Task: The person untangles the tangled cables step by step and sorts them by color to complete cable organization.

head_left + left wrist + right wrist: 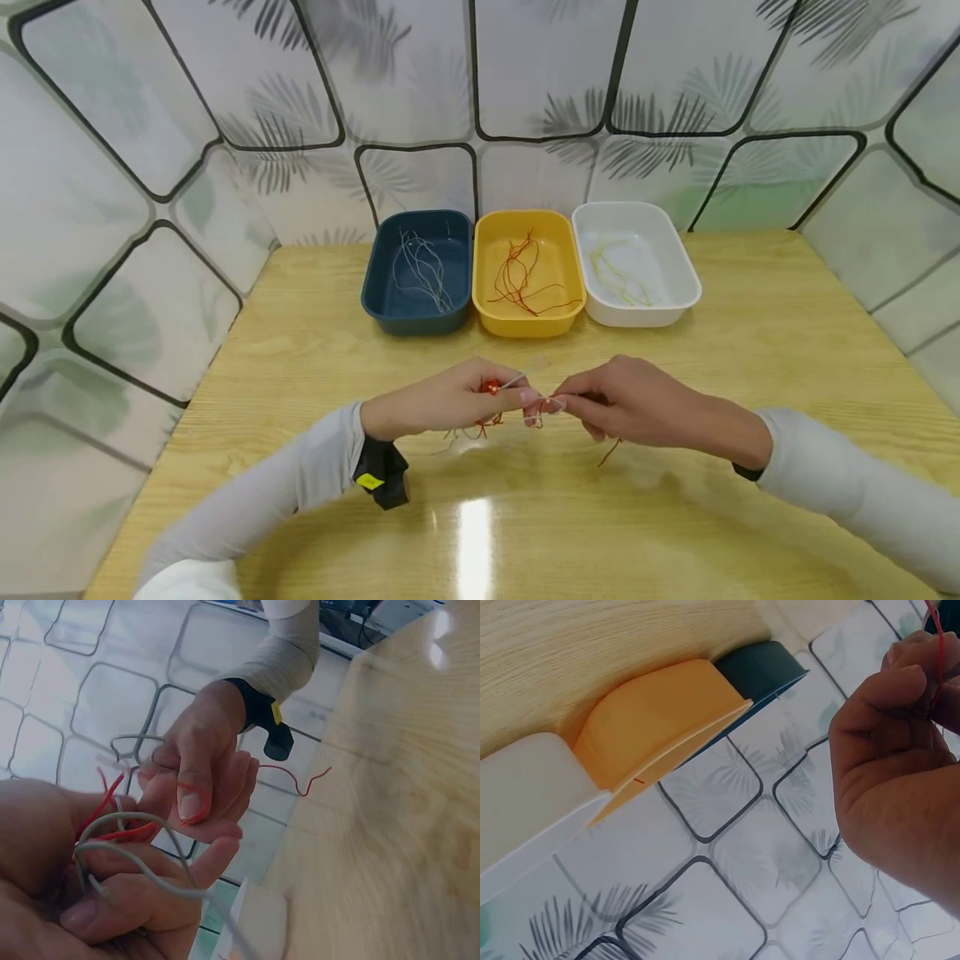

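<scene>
Both hands meet over the middle of the wooden table, fingertips close together in the head view. My left hand point(457, 402) holds a small bunch of red cord point(491, 387) and whitish-grey cord point(142, 862) between thumb and fingers, with thin ends hanging below. My right hand point(637, 402) pinches the strands just right of the left fingertips. From beneath the right hand a loose red end point(610, 451) sticks out. In the left wrist view, red cord loops over the right thumb. Curled fingers hide the spot where the strands cross.
Three trays stand side by side behind the hands: a dark blue tray point(420, 324) with pale strands, a yellow tray point(525, 327) with red strands, and a white tray point(643, 316) with yellowish strands. A patterned curtain point(540, 75) surrounds the table point(315, 333).
</scene>
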Demonstrator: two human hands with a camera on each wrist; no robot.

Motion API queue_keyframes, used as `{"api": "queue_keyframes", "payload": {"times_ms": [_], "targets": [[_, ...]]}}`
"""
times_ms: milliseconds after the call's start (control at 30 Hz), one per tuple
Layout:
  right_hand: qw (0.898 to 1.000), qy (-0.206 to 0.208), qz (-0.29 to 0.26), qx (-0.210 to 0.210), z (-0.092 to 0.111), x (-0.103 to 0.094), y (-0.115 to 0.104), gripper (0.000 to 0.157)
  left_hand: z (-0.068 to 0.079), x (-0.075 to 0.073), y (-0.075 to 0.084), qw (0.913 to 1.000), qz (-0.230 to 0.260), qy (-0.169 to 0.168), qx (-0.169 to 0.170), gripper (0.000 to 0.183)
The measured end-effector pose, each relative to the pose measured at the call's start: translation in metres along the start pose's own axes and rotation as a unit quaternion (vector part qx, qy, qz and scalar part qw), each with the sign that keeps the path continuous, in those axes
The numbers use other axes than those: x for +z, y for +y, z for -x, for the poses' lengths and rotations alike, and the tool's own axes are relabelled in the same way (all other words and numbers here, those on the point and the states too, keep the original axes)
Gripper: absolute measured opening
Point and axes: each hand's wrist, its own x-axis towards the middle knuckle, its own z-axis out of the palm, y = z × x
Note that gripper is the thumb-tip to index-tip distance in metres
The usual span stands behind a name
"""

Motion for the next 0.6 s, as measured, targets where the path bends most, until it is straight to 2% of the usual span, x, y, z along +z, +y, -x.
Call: {"api": "queue_keyframes", "payload": {"times_ms": [100,167,233,300,467,533,600], "targets": [[0.998,0.028,0.046,-0.032,-0.002,0.003,-0.004,0.018,-0.001,-0.001,0.001,0.9998,0.008,0.01,-0.012,0.031],[0.994,0.048,0.08,-0.05,-0.002,0.003,-0.006,0.017,-0.001,-0.001,0.001,0.9981,0.048,0.011,-0.035,0.035],[0.988,0.067,0.12,-0.071,-0.001,0.005,-0.009,0.017,0.0,-0.001,-0.001,0.993,0.102,0.005,-0.06,0.042],[0.978,0.092,0.168,-0.086,-0.001,0.006,-0.011,0.017,0.001,-0.001,-0.002,0.9883,0.133,0.004,-0.075,0.045],[0.947,0.166,0.257,-0.094,-0.007,0.007,-0.013,0.01,-0.002,-0.003,-0.002,0.9965,0.064,0.043,-0.032,0.042],[0.945,0.178,0.255,-0.097,-0.01,0.007,-0.013,0.009,-0.004,-0.003,-0.002,0.9976,0.046,0.051,-0.008,0.043],[0.951,0.174,0.233,-0.103,-0.012,0.007,-0.012,0.011,-0.005,-0.003,-0.004,0.9971,0.058,0.048,0.011,0.044]]}}
